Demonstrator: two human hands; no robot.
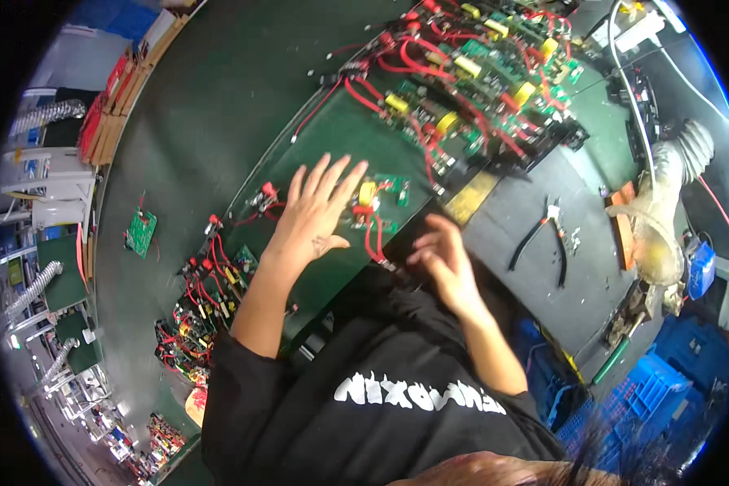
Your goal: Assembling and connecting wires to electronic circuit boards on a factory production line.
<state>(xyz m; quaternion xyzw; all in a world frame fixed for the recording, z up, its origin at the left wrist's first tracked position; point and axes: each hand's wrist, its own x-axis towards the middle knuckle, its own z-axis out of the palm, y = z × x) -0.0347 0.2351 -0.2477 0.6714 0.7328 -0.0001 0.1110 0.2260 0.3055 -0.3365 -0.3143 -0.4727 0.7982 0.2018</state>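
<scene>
My left hand (320, 211) is stretched flat with its fingers spread, over the left part of a green circuit board (395, 186) on the green bench top. A yellow component (368, 193) and red wires (373, 235) show on the board's uncovered part; the rest lies under my hand. Whether the palm touches the board is unclear. My right hand (449, 267) hovers at the bench's near edge, its fingers loosely bent and apart, with nothing visible in them. Close to its fingertips is the dark connector (390, 265) at the end of the board's red wires.
Many wired circuit boards (462, 73) crowd the far right, and another cluster (206, 300) lies to the left. A single board (142, 232) sits farther left. Black-handled pliers (552, 212) rest on the grey surface, near a flexible duct (664, 202). Blue crates (644, 389) stand at lower right.
</scene>
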